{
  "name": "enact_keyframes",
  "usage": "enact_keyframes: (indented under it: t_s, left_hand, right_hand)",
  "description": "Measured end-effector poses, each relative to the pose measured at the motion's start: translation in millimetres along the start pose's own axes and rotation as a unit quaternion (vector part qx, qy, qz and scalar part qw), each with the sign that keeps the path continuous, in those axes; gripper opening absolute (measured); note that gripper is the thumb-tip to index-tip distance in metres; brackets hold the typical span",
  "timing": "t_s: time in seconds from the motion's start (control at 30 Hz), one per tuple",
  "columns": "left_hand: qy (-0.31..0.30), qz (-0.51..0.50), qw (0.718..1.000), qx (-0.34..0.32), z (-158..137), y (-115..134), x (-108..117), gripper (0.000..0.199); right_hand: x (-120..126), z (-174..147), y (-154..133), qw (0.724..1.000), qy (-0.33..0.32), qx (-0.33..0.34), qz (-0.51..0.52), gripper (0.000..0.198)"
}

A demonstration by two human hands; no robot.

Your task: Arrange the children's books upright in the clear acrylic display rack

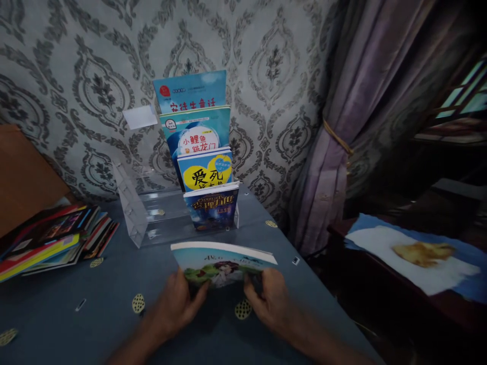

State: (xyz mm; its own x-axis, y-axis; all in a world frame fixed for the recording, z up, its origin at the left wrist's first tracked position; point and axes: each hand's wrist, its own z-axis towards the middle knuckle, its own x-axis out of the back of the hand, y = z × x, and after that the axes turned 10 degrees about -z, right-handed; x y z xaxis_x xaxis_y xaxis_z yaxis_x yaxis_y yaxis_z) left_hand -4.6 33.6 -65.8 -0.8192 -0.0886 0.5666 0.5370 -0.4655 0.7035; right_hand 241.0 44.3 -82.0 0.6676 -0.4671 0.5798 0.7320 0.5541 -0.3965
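A thin picture book [224, 266] with a pale blue and green cover is held above the table by both my hands. My left hand [182, 296] grips its left end, thumb along the lower front. On the right end my right hand [268, 291] is closed the same way. Just beyond stands a clear tiered book rack [133, 208]. Its right side carries a dark blue book [213, 209] in front, a yellow and blue book [205, 172] behind it, then a teal book [198, 134] and a taller blue book [190, 91] at the back.
A pile of books [57, 235] lies on the table's left, before a brown box [26, 177]. A white label card [140, 117] stands at the rack's top left. To the right are a tied purple curtain [335, 137] and a tissue pack [418, 253] on a dark surface.
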Motion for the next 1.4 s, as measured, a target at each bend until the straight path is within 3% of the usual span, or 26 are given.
enact_keyframes:
  t_s: [0.17,0.3,0.37,0.5,0.67,0.83,0.97,1.2,1.4]
  left_hand:
    - [-0.005,0.017,0.999,-0.039,3.9,-0.6,6.5,0.029]
    - [0.020,-0.094,0.995,-0.017,7.6,-9.3,6.5,0.063]
    - [0.048,-0.153,0.987,0.015,11.1,-15.7,4.3,0.069]
    - [0.078,-0.181,0.980,0.021,22.1,-23.5,2.7,0.060]
    - [0.095,-0.145,0.984,-0.033,35.7,-27.7,5.2,0.058]
    - [0.108,-0.137,0.978,-0.116,48.2,-35.5,1.6,0.048]
    - [0.116,-0.136,0.980,-0.092,59.5,-33.4,-0.2,0.041]
    - [0.122,-0.133,0.983,-0.027,73.6,-16.7,2.1,0.046]
    - [0.122,-0.077,0.984,-0.104,94.9,-6.9,8.4,0.039]
  right_hand:
    - [9.2,17.5,-7.8,0.995,-0.027,0.042,0.086,0.022]
    - [14.5,19.3,-5.3,0.983,-0.033,0.071,0.167,0.030]
    - [13.5,18.5,-2.4,0.981,-0.041,0.073,0.173,0.031]
    - [6.1,19.2,2.8,0.984,-0.020,0.085,0.157,0.031]
    - [2.8,25.4,5.5,0.979,-0.006,0.135,0.151,0.042]
    - [-1.5,36.3,11.9,0.978,-0.007,0.144,0.153,0.040]
    - [-12.1,47.1,22.2,0.977,0.002,0.151,0.148,0.037]
    - [-19.9,71.7,34.4,0.982,-0.012,0.115,0.151,0.034]
    - [-16.5,102.6,28.3,0.987,-0.005,0.062,0.150,0.035]
